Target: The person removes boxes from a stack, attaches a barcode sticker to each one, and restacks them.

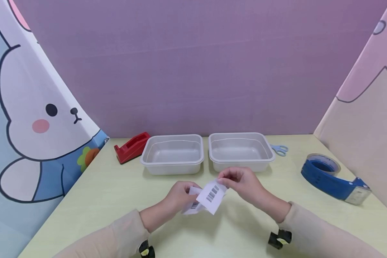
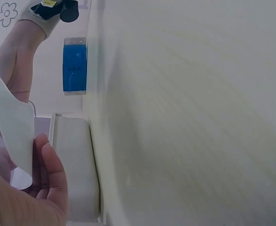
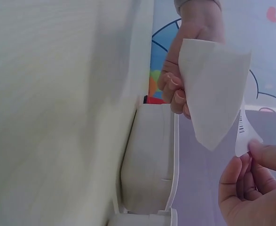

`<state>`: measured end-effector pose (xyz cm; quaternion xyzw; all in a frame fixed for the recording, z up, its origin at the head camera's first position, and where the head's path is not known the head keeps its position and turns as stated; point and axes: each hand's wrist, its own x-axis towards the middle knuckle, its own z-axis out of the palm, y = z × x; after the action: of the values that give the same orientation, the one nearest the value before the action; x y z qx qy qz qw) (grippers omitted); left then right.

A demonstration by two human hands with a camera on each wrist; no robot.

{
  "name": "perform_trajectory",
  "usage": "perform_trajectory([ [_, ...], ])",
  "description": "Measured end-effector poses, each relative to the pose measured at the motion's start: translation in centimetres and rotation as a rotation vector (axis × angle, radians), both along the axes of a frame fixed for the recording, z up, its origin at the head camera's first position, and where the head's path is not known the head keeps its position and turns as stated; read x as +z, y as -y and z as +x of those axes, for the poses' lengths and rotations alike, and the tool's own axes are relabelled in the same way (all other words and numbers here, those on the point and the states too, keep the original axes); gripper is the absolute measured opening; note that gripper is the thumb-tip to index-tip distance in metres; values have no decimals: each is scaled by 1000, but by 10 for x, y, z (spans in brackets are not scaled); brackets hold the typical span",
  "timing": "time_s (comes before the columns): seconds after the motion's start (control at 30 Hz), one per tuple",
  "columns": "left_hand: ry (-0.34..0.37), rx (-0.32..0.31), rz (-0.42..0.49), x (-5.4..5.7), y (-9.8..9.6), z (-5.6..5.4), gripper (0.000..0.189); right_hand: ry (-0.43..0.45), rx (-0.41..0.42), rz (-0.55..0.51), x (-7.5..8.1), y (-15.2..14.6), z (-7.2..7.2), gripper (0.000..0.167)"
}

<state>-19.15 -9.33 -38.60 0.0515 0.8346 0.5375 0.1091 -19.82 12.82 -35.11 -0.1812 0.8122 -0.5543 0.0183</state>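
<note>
Purple cloth (image 1: 206, 71) is hung behind a pale yellow-green tabletop (image 1: 93, 200), and a cartoon rabbit (image 1: 35, 100) is printed on the panel at the left. Near the front of the table, just above its surface, a white barcode label (image 1: 211, 197) is held up between two hands, which are taken here as the centre of a clock face. Seen from the head, the label's long axis is slanted from 1 o'clock down to 7 o'clock, with the free end pointed at 7. A block of black bars is printed on its upward face, lined up along the same slant. The paper is small, roughly rectangular and thin, and it is seen slightly curved from the right wrist.

Its upper end is pinched by the right hand (image 1: 245, 182), between thumb and fingers. Another piece of white paper (image 1: 188, 210) is gripped by the left hand (image 1: 178, 197); part of a second barcode is shown on it, partly covered by the label, and a plain back is seen from the right wrist.

Farther back, a red tape dispenser (image 1: 132, 148) is set at 10 o'clock, white plastic tubs (image 1: 172, 169) at about 11 and 1, light-blue scissors (image 1: 280, 149) at 2, and a blue tape gun (image 1: 329, 184) at 3.
</note>
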Motion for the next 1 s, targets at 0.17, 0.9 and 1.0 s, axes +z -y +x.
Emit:
perform_trajectory([
  [0.17,4,-14,30,-4,1,0,17,53,-27,-33,2,0,-2,14],
  [0.9,-59,-94,111,-22,11,-2,34,148,-33,-180,-7,2,-12,20],
  [1.0,-60,-91,119,-19,14,-2,39,149,-28,-190,-10,3,-14,20],
])
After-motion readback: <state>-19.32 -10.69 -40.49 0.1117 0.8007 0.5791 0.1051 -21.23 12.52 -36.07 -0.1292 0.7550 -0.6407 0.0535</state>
